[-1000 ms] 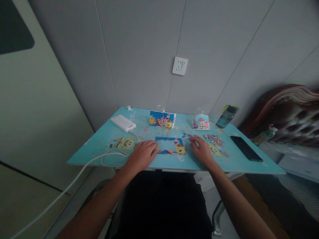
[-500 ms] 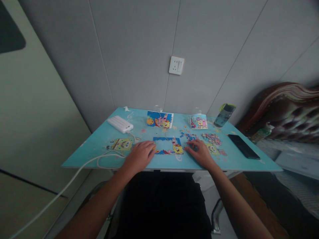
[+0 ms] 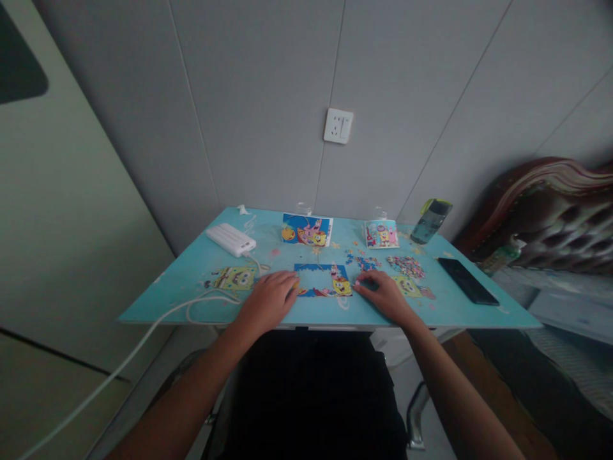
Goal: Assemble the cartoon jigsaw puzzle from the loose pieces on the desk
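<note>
Resting unclenched left hand point(image 3: 272, 295) over left end of part-built puzzle point(image 3: 341, 285), flat on table point(image 3: 179, 275); touching pinkish piece point(image 3: 357, 282) just right of puzzle with right hand point(image 3: 382, 294) (pinched or not, can't tell).

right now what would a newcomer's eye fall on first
Probably the jigsaw border with its bare middle on the blue table, left hand at its left edge, right hand by its right. Next, the picture card behind it and the white device toward the table's left.

A bedroom — tufted brown headboard point(image 3: 567, 214) near a blue table point(image 3: 184, 278).
</note>
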### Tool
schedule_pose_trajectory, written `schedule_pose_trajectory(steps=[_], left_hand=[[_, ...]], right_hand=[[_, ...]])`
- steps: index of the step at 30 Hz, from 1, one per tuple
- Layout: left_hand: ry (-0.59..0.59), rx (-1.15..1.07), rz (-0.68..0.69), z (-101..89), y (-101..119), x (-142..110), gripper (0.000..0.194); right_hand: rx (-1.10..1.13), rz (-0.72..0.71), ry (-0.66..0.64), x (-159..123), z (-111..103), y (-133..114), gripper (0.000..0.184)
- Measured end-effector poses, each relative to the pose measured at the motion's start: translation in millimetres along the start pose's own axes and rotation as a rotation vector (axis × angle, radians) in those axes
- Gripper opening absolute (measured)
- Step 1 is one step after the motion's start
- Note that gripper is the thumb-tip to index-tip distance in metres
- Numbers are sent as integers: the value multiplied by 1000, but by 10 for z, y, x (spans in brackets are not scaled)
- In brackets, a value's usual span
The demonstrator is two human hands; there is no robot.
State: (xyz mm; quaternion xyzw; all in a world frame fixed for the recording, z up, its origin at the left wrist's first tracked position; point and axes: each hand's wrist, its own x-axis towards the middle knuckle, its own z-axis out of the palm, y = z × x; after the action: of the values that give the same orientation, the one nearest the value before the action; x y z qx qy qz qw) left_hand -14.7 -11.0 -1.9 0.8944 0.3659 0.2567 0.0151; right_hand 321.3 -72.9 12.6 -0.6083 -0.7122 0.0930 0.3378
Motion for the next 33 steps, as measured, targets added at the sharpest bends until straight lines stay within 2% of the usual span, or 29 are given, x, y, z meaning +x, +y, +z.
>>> schedule_pose_trajectory(steps=[7,11,17,24,33], left_hand=[[-1,4,-5,-16,20,-16,30],[-2,8,-6,-32,33,-15,29],[-7,14,-2,-46,44,-17,30],[0,-2,-13,-13,23,-20,30],[8,-13,-14,-19,31,-12,29]], right_hand=[[154,50,-18,14,-35,-36,32],[176,40,-32,227,14,-86,32],[178,29,-63,529,210,-126,30],[154,17,-64,503,284,-108,29],[86,9,8,485,314,-70,27]])
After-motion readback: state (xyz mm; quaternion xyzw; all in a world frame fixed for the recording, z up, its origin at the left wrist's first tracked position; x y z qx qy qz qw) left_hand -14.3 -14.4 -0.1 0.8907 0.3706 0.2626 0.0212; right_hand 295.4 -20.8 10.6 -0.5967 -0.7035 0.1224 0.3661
